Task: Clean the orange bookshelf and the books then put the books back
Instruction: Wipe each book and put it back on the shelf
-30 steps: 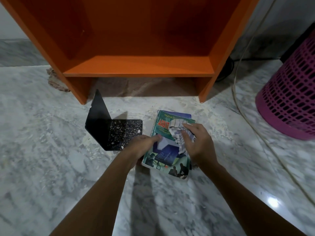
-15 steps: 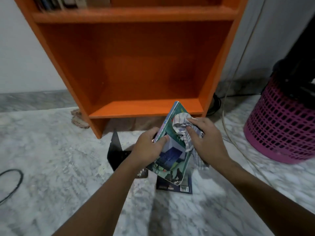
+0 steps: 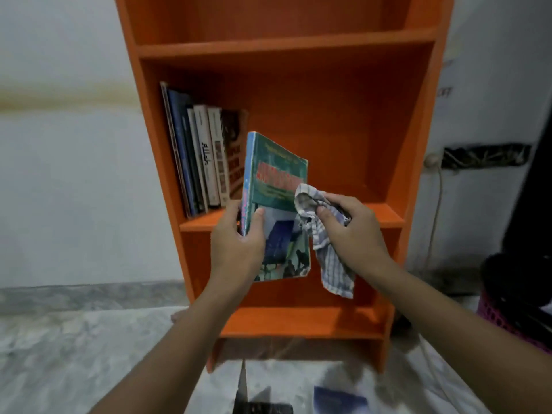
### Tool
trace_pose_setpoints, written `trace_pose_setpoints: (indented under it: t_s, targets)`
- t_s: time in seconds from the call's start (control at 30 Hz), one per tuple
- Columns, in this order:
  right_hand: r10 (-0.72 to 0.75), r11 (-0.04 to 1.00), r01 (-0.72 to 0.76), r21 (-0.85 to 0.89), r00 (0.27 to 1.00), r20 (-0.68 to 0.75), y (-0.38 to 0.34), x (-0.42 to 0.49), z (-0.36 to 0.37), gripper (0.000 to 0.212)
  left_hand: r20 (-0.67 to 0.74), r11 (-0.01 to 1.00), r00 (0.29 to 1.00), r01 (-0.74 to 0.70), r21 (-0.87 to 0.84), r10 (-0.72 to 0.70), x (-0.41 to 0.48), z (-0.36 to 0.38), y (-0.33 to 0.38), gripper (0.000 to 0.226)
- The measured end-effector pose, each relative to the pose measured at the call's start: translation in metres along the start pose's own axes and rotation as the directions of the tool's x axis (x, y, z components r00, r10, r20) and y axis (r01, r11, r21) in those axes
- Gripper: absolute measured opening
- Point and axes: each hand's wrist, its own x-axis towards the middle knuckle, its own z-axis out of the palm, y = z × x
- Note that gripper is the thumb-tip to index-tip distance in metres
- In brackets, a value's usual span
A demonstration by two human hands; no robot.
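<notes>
A green book [image 3: 277,174] is held up in front of the orange bookshelf [image 3: 283,46], about level with the middle shelf. It is kept nearly upright, and its front cover is turned toward the camera. The book is gripped at its spine side by the left hand [image 3: 236,246]. The thumb is laid on the cover and the fingers are tucked round behind. The right hand [image 3: 352,231] is closed tight round a checked cloth [image 3: 334,270]. The bunched top of the cloth is pressed to the right side of the cover, and the rest is left hanging down under the hand. A row of books [image 3: 203,156] is stood at the left end of the middle shelf, leaning on the left wall of the bookshelf (the words on them are too blurred to be read). The green book is held just to the right of them, and it cannot be told if they are touched by it. Low down, a blue book [image 3: 339,400] is laid flat on the marble floor [image 3: 74,354]. A black bookend [image 3: 242,386] is stood near it, to its left. A pink basket [image 3: 507,327] is seen at the right edge.
</notes>
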Motion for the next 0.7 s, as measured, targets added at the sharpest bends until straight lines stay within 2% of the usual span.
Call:
trace_pose_setpoints:
  t_s: [0.1, 0.2, 0.37, 0.47, 0.53, 0.63, 0.7]
  targets:
    - [0.016, 1.000, -0.016, -0.004, 1.000, 0.019, -0.009, 0.044, 0.003, 0.034, -0.134, 0.993, 0.986, -0.093, 0.070, 0.102, 0.042, 0.003, -0.001, 0.004]
    - [0.043, 0.999, -0.042, -0.011, 0.997, 0.060, -0.008, 0.078, 0.003, 0.034, -0.251, 0.971, 0.954, -0.112, 0.210, 0.164, 0.080, 0.016, -0.024, 0.002]
    - [0.046, 0.999, -0.047, 0.001, 0.994, 0.098, 0.001, 0.121, 0.002, 0.032, -0.388, 0.902, 0.891, -0.052, 0.429, 0.236, 0.140, 0.044, -0.076, 0.015]
    - [0.029, 1.000, -0.030, 0.008, 0.995, 0.091, 0.010, 0.139, 0.009, 0.030, -0.448, 0.826, 0.869, 0.088, 0.558, 0.211, 0.165, 0.059, -0.107, 0.010]
    - [0.023, 1.000, -0.024, 0.010, 0.994, 0.103, 0.015, 0.148, 0.015, 0.029, -0.473, 0.782, 0.868, 0.189, 0.593, 0.149, 0.176, 0.067, -0.119, 0.024]
    - [0.027, 0.999, -0.031, 0.036, 0.994, 0.108, 0.020, 0.156, 0.021, 0.030, -0.481, 0.688, 0.876, 0.374, 0.621, -0.042, 0.187, 0.073, -0.127, 0.074]
    - [0.032, 0.998, -0.037, 0.050, 0.993, 0.112, 0.022, 0.161, 0.023, 0.031, -0.438, 0.587, 0.899, 0.369, 0.720, -0.027, 0.192, 0.071, -0.136, 0.103]
